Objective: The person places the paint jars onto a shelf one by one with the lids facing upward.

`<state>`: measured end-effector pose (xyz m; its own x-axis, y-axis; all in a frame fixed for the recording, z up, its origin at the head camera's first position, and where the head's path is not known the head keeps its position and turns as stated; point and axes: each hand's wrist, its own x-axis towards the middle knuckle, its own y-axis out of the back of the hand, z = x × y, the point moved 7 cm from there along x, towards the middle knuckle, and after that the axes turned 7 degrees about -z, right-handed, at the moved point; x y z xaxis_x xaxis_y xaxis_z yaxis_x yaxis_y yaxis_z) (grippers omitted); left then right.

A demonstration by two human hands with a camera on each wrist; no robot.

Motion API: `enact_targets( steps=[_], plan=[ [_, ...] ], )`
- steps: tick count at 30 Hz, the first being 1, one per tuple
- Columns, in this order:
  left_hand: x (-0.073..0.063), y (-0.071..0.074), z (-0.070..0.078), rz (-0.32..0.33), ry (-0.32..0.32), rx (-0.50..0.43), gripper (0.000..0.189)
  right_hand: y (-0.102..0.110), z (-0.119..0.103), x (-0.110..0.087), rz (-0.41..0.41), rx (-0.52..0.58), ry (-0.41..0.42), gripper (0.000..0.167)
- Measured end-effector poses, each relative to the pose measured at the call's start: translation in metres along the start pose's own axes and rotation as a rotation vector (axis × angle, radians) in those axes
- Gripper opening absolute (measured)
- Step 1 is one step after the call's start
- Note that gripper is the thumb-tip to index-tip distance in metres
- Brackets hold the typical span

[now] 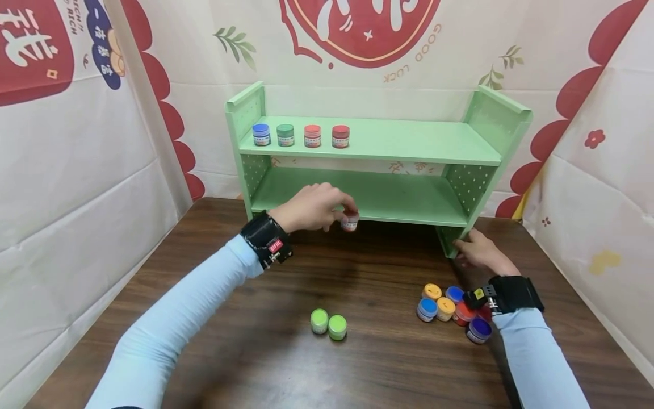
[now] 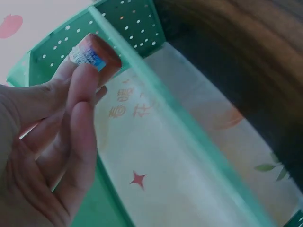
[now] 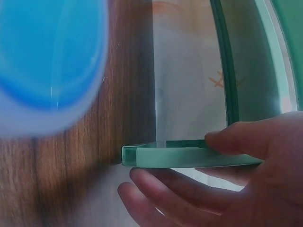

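My left hand [image 1: 314, 207] pinches a small paint jar [image 1: 349, 222] between thumb and fingers, in front of the lower board of a green two-tier shelf [image 1: 378, 193]. In the left wrist view this jar [image 2: 94, 53] looks reddish with a white and blue label; the fingers partly cover it. My right hand [image 1: 482, 251] grips the foot of the shelf's right side panel [image 3: 189, 156], thumb on one face and fingers on the other. On the upper board stand a blue jar [image 1: 261, 135], a green jar [image 1: 285, 136], an orange-red jar [image 1: 313, 136] and a dark red jar [image 1: 340, 137].
Two light green jars [image 1: 328, 324] stand on the brown table [image 1: 245, 352] near the middle. Several yellow, blue, red and purple jars [image 1: 445, 308] cluster by my right wrist, which partly hides them. Printed cloth [image 1: 204, 102] hangs behind and at both sides.
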<state>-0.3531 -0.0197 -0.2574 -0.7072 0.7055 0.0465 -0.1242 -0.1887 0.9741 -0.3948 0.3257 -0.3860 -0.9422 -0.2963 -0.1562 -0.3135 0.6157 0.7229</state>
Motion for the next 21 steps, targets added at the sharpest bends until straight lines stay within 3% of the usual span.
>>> enact_targets(
  steps=[4, 13, 21],
  plan=[
    [0.004, 0.022, 0.003, 0.013, -0.003, -0.011, 0.022, 0.0, 0.001, 0.0, -0.004, 0.001, -0.003, 0.042],
    [0.013, 0.067, 0.025, 0.059, -0.033, 0.066, 0.021, 0.0, 0.002, 0.001, 0.006, -0.012, 0.029, 0.045],
    [0.025, 0.111, 0.045, 0.045, 0.012, 0.127, 0.025, 0.0, 0.0, -0.001, 0.01, 0.002, 0.031, 0.047]
  ],
)
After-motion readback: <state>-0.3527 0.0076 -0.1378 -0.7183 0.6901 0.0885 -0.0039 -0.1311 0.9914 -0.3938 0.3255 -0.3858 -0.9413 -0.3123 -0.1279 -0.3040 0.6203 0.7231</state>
